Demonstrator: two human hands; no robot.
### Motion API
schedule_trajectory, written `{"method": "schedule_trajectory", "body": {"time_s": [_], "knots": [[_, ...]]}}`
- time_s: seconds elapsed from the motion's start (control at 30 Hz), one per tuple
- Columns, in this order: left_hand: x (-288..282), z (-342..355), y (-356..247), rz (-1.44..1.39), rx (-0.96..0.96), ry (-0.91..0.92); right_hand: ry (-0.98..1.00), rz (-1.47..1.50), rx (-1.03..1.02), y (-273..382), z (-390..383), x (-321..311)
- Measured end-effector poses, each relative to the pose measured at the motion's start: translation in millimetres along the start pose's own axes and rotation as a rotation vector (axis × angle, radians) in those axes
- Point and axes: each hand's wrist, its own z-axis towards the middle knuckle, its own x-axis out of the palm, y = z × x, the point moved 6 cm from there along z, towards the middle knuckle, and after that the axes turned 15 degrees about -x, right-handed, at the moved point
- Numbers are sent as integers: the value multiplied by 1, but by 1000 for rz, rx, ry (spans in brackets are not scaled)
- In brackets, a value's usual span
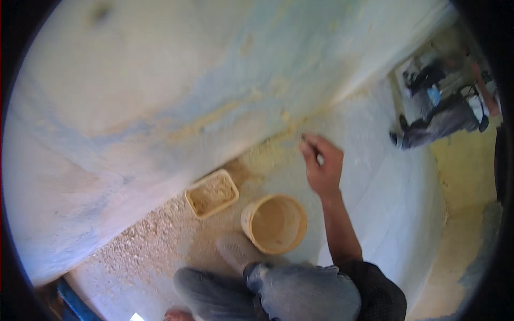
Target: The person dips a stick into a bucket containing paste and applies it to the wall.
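Observation:
My right hand [324, 167] reaches toward the foot of the wall, with thumb and forefinger pinched together. A small dark bit shows at the fingertips, too small to name. Below and to the left of this hand stands a round cream bucket [301, 235], with a pale, wet-looking inside. Left of the bucket, against the wall, is a rectangular cream tub [202, 214] holding tan, crumbly material. At the lower edge a patch of skin [178, 315] shows beside my leg. It may be my left hand, but its fingers are hidden.
A pale wall [134, 80] with yellowish and bluish patches slants across the upper left. Tan crumbs [152, 230] litter the floor along its foot. My shoe [237, 252] is beside the bucket. Other people [444, 117] are at the far right. Something blue [75, 302] lies at lower left.

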Motion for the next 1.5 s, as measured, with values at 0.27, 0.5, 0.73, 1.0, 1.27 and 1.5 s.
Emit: {"method": "schedule_trajectory", "body": {"time_s": [0.27,0.5,0.73,1.0,1.27,1.5], "knots": [[-30,59,-27,-318,-53,605,31,58,45,2,-25,-7],[-44,75,-44,-403,-35,639,36,253,173,14,-44,-2],[-44,78,-52,-419,-20,665,42,382,234,21,-55,10],[-38,63,-44,-391,5,696,114,873,562,29,-99,51],[52,-28,-9,-108,25,845,137,864,476,43,-94,53],[63,-49,-3,70,-239,1086,450,284,-64,79,-18,65]]}}
